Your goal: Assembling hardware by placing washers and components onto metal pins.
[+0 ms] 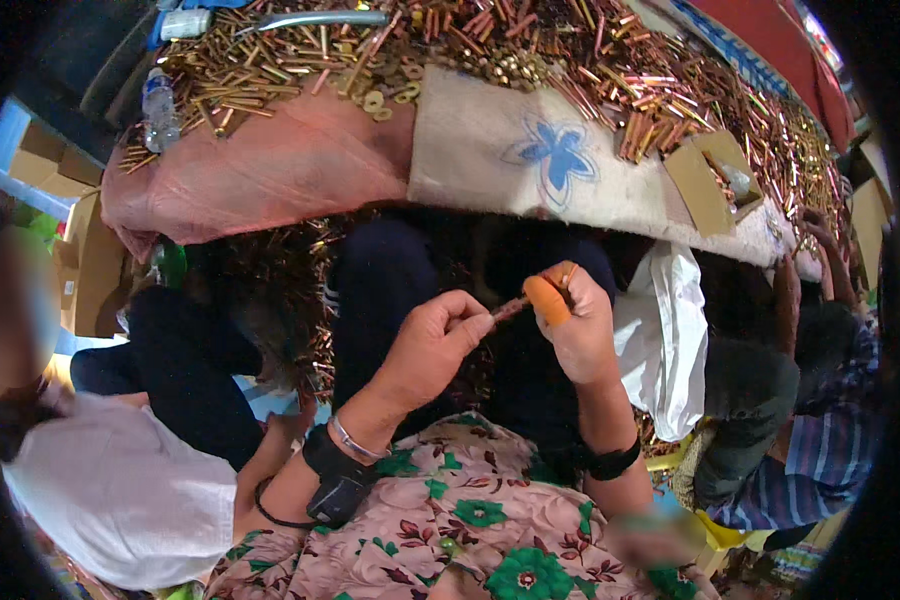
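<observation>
My left hand (432,343) is closed, thumb and fingertips pinching one end of a slim copper-coloured bolt (510,309). The bolt's other end goes into the closed fingers of my right hand (582,335), so both hands hold it above my lap. An orange cover (547,300) wraps a finger of the right hand and hides part of the grip. Beyond my knees, several washers (375,101) and a heap of copper-coloured bolts (660,100) lie on the cloth-covered worktop.
A white cloth with a blue flower (480,150) and a pink cloth (300,150) drape the worktop's near edge. An opened cardboard box (692,185) and a plastic bottle (158,108) stand there. A white sack (665,340) hangs at right. People sit close on both sides.
</observation>
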